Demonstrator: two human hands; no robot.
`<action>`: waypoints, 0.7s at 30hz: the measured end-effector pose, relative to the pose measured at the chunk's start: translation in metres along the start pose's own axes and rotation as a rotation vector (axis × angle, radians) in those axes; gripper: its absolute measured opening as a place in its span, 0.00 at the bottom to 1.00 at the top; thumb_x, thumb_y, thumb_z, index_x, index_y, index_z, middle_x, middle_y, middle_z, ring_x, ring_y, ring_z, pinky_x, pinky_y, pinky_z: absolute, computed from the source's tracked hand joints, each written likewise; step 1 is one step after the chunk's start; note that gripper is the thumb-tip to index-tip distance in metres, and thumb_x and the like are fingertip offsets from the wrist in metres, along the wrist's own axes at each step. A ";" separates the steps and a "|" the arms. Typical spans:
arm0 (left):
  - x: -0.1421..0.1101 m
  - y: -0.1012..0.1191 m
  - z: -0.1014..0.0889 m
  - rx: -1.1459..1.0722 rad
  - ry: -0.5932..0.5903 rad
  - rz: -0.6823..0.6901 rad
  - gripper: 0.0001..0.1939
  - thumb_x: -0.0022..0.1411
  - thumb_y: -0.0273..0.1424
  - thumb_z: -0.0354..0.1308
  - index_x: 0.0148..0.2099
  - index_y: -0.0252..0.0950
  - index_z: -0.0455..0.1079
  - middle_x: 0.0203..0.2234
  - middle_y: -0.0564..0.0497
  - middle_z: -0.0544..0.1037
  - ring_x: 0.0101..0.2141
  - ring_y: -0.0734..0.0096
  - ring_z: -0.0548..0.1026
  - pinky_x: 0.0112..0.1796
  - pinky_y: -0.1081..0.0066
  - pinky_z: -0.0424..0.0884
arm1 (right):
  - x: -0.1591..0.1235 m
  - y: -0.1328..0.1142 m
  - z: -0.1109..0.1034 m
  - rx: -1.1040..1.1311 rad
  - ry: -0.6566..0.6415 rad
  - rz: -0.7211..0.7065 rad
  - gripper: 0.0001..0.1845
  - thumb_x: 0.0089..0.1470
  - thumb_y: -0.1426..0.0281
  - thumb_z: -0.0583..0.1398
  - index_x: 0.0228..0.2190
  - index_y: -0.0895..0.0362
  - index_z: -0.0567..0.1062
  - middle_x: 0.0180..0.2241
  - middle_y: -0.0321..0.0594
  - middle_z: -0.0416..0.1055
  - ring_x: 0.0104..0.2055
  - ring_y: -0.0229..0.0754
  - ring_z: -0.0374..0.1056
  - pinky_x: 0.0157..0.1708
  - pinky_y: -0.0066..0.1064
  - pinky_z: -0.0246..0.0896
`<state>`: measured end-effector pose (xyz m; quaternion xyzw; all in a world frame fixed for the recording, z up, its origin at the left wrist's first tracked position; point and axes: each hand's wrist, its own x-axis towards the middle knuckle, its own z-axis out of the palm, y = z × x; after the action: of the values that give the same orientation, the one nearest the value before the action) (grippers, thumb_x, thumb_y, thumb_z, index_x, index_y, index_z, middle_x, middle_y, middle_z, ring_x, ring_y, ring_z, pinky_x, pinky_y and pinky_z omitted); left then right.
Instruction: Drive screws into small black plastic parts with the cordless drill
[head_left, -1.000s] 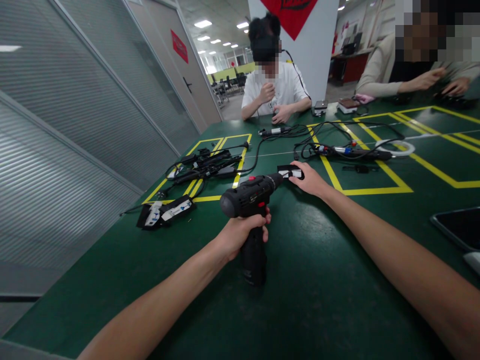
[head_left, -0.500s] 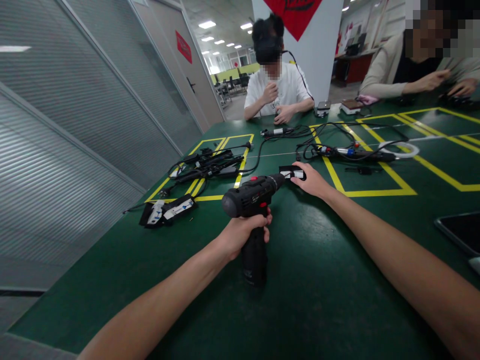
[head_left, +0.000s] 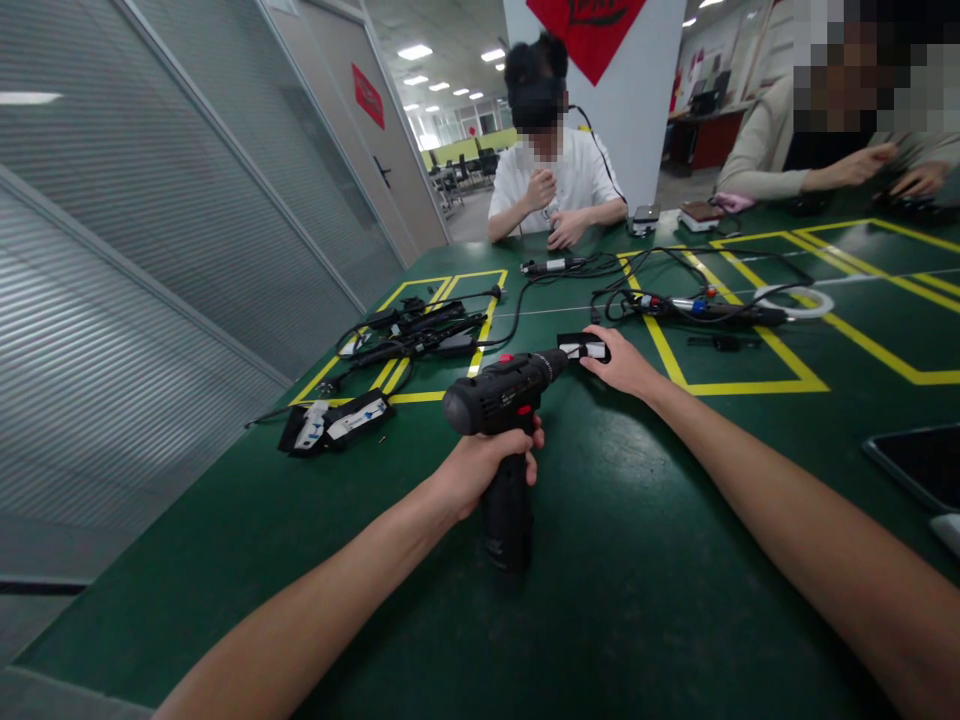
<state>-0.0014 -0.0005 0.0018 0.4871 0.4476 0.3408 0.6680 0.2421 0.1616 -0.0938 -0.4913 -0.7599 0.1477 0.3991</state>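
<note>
My left hand (head_left: 480, 468) is wrapped round the handle of a black cordless screwdriver (head_left: 501, 420), whose base stands on the green table (head_left: 615, 600). Its nose points away from me at a small black part with white labels (head_left: 582, 347). My right hand (head_left: 621, 364) reaches forward and pinches that part, holding it down on the table right at the tool's tip.
A black opened device with white inserts (head_left: 334, 423) lies to the left. Tangled cables and tools (head_left: 412, 332) fill the yellow-taped boxes; more cables (head_left: 697, 300) lie to the right. A dark tablet (head_left: 919, 460) sits at the right edge. Two other people work at the far side.
The view has shifted slightly. Both hands, the screwdriver and the small part have stayed in place.
</note>
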 end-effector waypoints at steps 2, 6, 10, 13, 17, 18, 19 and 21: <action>0.000 0.000 0.000 -0.003 -0.004 -0.002 0.12 0.53 0.27 0.55 0.42 0.32 0.66 0.34 0.50 0.71 0.21 0.78 0.70 0.27 0.71 0.66 | 0.000 0.000 0.000 0.000 -0.012 -0.002 0.29 0.49 0.63 0.61 0.54 0.53 0.65 0.50 0.46 0.64 0.52 0.51 0.64 0.53 0.44 0.58; 0.000 -0.001 0.000 -0.005 -0.004 -0.001 0.12 0.53 0.27 0.55 0.42 0.32 0.66 0.34 0.50 0.71 0.21 0.78 0.70 0.27 0.72 0.66 | 0.000 0.000 0.000 0.000 -0.024 -0.005 0.31 0.49 0.64 0.61 0.54 0.53 0.63 0.51 0.46 0.63 0.52 0.51 0.64 0.53 0.44 0.58; 0.000 -0.001 0.000 0.006 0.001 0.007 0.12 0.53 0.27 0.55 0.42 0.32 0.66 0.33 0.50 0.71 0.21 0.78 0.70 0.27 0.72 0.66 | 0.000 0.001 0.000 -0.005 -0.028 0.003 0.31 0.49 0.65 0.60 0.55 0.53 0.63 0.51 0.46 0.63 0.52 0.52 0.64 0.53 0.45 0.59; 0.000 -0.001 0.000 -0.004 0.007 0.005 0.12 0.53 0.28 0.55 0.42 0.33 0.66 0.32 0.51 0.71 0.21 0.78 0.70 0.27 0.72 0.66 | 0.000 0.001 0.000 0.001 -0.032 0.005 0.30 0.48 0.67 0.60 0.55 0.53 0.63 0.51 0.46 0.63 0.51 0.52 0.65 0.53 0.45 0.59; 0.000 -0.001 0.001 -0.013 0.019 -0.006 0.12 0.52 0.28 0.56 0.41 0.33 0.66 0.31 0.52 0.71 0.21 0.78 0.70 0.26 0.72 0.66 | 0.001 0.001 0.001 0.001 -0.025 0.012 0.31 0.48 0.67 0.60 0.54 0.53 0.63 0.51 0.46 0.63 0.51 0.52 0.65 0.53 0.45 0.59; 0.000 -0.001 0.001 -0.013 0.020 -0.007 0.13 0.52 0.28 0.56 0.41 0.33 0.66 0.31 0.52 0.71 0.21 0.78 0.70 0.26 0.72 0.66 | 0.001 0.002 0.001 0.000 -0.025 0.013 0.31 0.48 0.67 0.60 0.55 0.53 0.63 0.51 0.46 0.63 0.51 0.52 0.65 0.53 0.45 0.59; 0.000 -0.001 0.001 -0.015 0.020 -0.008 0.13 0.51 0.28 0.56 0.41 0.33 0.66 0.31 0.52 0.71 0.21 0.78 0.70 0.26 0.72 0.66 | 0.001 0.002 0.001 0.001 -0.027 0.013 0.31 0.48 0.67 0.60 0.54 0.52 0.63 0.51 0.46 0.63 0.51 0.52 0.65 0.53 0.45 0.59; 0.000 -0.001 0.001 -0.017 0.023 -0.009 0.13 0.51 0.28 0.57 0.41 0.33 0.66 0.30 0.51 0.71 0.21 0.77 0.70 0.26 0.72 0.66 | 0.001 0.002 0.001 0.001 -0.029 0.015 0.30 0.48 0.67 0.60 0.54 0.52 0.64 0.51 0.46 0.63 0.51 0.52 0.65 0.53 0.45 0.59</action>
<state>-0.0006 -0.0006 0.0007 0.4755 0.4545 0.3470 0.6686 0.2420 0.1637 -0.0951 -0.4946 -0.7617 0.1583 0.3874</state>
